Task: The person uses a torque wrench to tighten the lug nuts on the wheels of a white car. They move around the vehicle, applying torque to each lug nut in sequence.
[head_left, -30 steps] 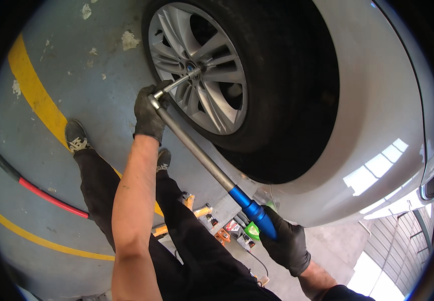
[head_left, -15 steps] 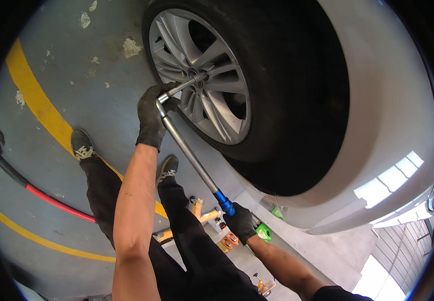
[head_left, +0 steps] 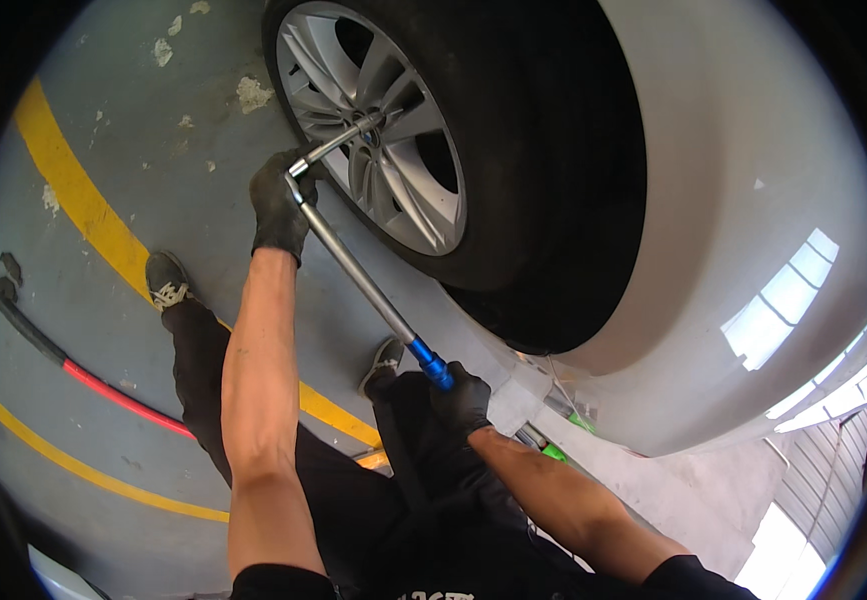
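Observation:
A long steel torque wrench point(head_left: 358, 275) with a blue grip slants between my two hands. From its head an extension bar with a socket point(head_left: 333, 143) runs to the middle of a silver alloy wheel point(head_left: 418, 195), near the hub, where a lug bolt under the socket is hidden. My left hand point(head_left: 279, 208), in a black glove, is closed around the wrench head where the bar joins it. Lower and to the right, my gloved right hand point(head_left: 461, 402) grips the end of the blue handle.
A black tyre point(head_left: 513, 130) surrounds the wheel under a white car's body panel point(head_left: 743, 230). On the grey floor lie a red and black hose point(head_left: 118, 400) and yellow painted lines point(head_left: 83, 190). My shoes point(head_left: 166, 280) stand below the wheel.
The wheel, wrench and both hands sit further up and left in the view. My right foot has moved right, and my body now covers most of the yellow equipment behind. Both grips stay the same.

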The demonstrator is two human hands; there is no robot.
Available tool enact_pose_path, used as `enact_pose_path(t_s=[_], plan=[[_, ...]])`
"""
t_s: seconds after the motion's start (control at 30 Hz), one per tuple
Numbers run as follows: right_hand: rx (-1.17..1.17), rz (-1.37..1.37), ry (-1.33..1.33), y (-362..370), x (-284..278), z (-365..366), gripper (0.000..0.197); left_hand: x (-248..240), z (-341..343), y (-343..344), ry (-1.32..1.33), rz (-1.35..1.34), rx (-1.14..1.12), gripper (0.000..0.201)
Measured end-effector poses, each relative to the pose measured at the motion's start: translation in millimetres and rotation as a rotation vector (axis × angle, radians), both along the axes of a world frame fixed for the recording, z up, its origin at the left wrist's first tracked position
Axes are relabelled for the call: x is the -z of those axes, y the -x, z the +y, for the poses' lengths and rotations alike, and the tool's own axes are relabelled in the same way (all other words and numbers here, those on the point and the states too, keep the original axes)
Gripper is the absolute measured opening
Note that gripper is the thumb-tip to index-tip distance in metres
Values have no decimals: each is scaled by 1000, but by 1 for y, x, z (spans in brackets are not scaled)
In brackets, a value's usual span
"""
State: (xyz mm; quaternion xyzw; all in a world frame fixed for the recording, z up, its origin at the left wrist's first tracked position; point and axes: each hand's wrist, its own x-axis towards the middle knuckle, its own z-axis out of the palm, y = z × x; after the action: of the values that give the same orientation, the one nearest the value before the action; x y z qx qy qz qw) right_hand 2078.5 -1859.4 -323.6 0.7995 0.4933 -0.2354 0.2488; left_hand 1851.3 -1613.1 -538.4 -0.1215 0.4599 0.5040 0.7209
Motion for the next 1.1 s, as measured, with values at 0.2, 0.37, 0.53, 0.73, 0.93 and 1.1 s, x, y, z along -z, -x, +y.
enact_pose_path(t_s=[0.2, 0.37, 0.53, 0.73, 0.93, 1.1], plan=[[-36, 93, -136, 8, -1, 21, 26, 10, -1, -2, -39, -2, -59, 24], [-141, 75, 116, 18, -87, 46, 22, 15, 4, -1, -4, -146, -54, 21], [-196, 100, 317, 47, -141, 80, 32, 51, -41, 5, 85, -237, -24, 26], [-109, 42, 358, 47, -150, 70, 34, 35, -56, -27, 201, -286, -22, 21], [-154, -21, 272, 21, -139, 69, 28, 34, -47, -45, 74, -356, -62, 22], [-126, 107, 154, -44, -62, 12, 28, 27, -39, -52, 18, -275, 26, 24]])
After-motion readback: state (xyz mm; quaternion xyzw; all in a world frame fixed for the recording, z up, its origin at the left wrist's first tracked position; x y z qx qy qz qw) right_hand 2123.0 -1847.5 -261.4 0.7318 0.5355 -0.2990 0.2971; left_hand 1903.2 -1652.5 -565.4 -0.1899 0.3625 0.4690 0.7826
